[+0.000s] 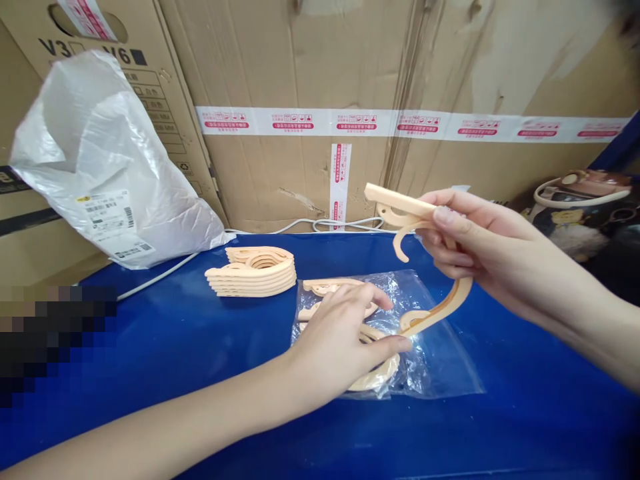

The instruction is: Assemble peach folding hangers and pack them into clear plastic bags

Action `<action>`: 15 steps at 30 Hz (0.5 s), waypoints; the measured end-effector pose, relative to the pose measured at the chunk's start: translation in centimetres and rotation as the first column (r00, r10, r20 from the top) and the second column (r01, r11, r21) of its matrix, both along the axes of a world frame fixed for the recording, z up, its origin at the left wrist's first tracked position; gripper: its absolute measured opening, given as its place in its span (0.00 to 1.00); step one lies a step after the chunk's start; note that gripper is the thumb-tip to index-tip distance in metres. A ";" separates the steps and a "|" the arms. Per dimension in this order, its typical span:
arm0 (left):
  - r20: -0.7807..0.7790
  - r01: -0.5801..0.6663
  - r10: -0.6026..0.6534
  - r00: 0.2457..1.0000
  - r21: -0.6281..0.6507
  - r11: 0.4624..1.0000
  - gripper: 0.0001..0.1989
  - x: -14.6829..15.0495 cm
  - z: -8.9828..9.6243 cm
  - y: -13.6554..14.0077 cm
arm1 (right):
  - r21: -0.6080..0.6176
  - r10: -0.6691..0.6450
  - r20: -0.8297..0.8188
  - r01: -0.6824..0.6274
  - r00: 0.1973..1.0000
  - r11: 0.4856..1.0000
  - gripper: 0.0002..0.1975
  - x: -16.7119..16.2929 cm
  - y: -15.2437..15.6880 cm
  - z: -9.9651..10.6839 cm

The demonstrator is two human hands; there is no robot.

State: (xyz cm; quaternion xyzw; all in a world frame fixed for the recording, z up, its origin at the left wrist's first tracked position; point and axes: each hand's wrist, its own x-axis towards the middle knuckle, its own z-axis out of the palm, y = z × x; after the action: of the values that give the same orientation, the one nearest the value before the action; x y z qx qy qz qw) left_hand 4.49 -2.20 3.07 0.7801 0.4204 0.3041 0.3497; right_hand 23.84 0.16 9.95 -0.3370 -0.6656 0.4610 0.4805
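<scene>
My right hand (475, 240), raised at the right, pinches a beige folding hanger (400, 207) between thumb and fingers. The hanger's small hook curls down on its left, and a curved arm hangs below my fingers. Palm down, my left hand (345, 333) lies over a clear plastic bag (440, 367), its thumb and fingers apart. The thumb tip is close to the end of the hanger's lower arm; whether they touch I cannot tell. Inside the bag, more beige hangers (375, 380) show, partly covered by my left hand. Left of the bag sits a neat stack of folded hangers (253, 277).
All this lies on a blue tabletop (200, 393). A white plastic mailer bag (115, 160) with a label leans at the back left. Large cardboard (300, 60) stands behind, and a white cable (280, 225) runs along the back edge. A dark patterned object (575, 207) is at the right.
</scene>
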 end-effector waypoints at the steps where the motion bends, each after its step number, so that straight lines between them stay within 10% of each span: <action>1: 0.015 -0.005 0.005 1.000 -0.012 1.000 0.19 0.2 0.0 0.0 | 0.010 -0.020 -0.037 0.020 0.999 1.000 0.06 0.0 -0.2 0.2; 8: -0.001 0.180 -0.182 0.983 0.132 0.975 0.11 2.3 0.8 0.7 | 0.109 -0.124 -0.258 0.157 0.958 0.982 0.11 -0.7 -1.0 2.9; 15: 0.234 0.171 -0.132 0.963 -0.156 0.973 0.16 0.4 1.6 0.8 | 0.073 -0.175 0.029 0.173 0.984 0.982 0.07 1.0 0.1 0.1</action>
State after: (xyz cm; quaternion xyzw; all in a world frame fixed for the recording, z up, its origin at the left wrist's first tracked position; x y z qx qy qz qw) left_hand 4.93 -1.39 4.67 0.7374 0.3427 0.3235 0.4838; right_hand 24.81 0.22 10.02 -0.3851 -0.6577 0.3876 0.5185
